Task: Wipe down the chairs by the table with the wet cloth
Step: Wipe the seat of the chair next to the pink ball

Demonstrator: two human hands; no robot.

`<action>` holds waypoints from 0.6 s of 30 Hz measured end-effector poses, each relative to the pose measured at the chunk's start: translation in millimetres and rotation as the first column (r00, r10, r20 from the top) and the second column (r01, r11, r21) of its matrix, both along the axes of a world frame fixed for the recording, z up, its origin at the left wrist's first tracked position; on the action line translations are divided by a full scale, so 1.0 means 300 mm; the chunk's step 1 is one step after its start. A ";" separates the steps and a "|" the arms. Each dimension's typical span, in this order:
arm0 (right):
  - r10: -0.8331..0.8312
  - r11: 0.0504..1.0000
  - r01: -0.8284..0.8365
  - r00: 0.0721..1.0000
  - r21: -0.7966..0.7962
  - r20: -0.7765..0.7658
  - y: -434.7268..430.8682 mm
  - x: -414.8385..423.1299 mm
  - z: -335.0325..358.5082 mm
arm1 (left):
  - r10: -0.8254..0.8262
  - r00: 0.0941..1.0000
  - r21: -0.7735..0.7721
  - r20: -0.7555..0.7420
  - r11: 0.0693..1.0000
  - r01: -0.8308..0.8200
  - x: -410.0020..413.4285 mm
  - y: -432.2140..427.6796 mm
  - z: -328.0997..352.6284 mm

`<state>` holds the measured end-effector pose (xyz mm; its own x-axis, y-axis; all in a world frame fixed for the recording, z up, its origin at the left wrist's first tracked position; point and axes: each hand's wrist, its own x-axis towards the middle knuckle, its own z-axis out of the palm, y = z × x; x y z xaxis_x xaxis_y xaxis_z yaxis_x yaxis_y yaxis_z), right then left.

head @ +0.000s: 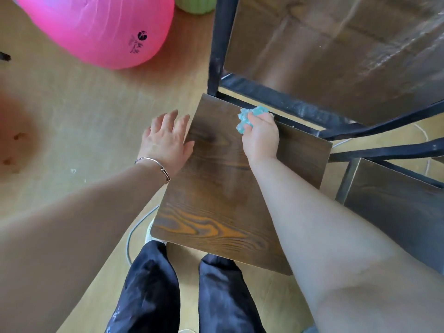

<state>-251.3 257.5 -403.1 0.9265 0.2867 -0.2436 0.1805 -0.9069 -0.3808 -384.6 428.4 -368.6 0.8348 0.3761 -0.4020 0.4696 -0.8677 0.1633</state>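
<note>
The cloth (249, 120) is a small blue wad, bunched in my right hand (260, 138) at the far edge of the seat, just above the middle of the frame. My fingers (252, 116) on that side are curled tight round it and press it down onto the wood. It looks soft and soggy, light, and ready to take any shape. I judge it is best held as a wad in the palm, so that a broad face of it meets the surface.

The chair (228, 188) under it has a flat, dark wood-grain seat that fills the centre of the frame. It looks stiff and smooth, and probably slick where it is wet. My left hand (165, 143) lies at the seat's left edge with the fingers straight and spread, holding nothing. It seems to steady the chair, which is a good place to brace it.

I count one cloth and two chairs. The second chair (394, 207) shows only in part at the right edge. There is one bench (336, 44) at the upper right, with a black frame (276, 97) beneath it. One bracelet (153, 164) sits on my left wrist.

On the floor (84, 116) there is one pink ball (96, 27) at the upper left. One green thing (195, 4) sits at the top edge, cut off by the frame. One grey cable (134, 231) runs near my feet.
</note>
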 end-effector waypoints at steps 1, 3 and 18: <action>0.020 1.000 -0.020 1.000 0.013 -0.003 0.042 -0.011 0.000 | 0.009 1.000 0.000 0.002 1.000 -0.009 -0.016 0.027 0.001; 0.056 0.998 -0.056 0.998 0.030 -0.004 0.129 -0.036 -0.003 | 0.024 1.000 -0.001 0.004 1.000 -0.024 -0.049 0.078 0.004; 0.117 0.992 -0.115 0.992 0.050 -0.043 0.358 -0.108 0.004 | 0.044 0.999 -0.012 0.007 0.999 -0.044 -0.259 0.291 0.044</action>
<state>-283.7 364.8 -402.0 0.8745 0.4040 -0.2683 0.2650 -0.8614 -0.4334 -462.2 515.8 -355.3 0.8206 0.4076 -0.4006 0.5059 -0.8441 0.1774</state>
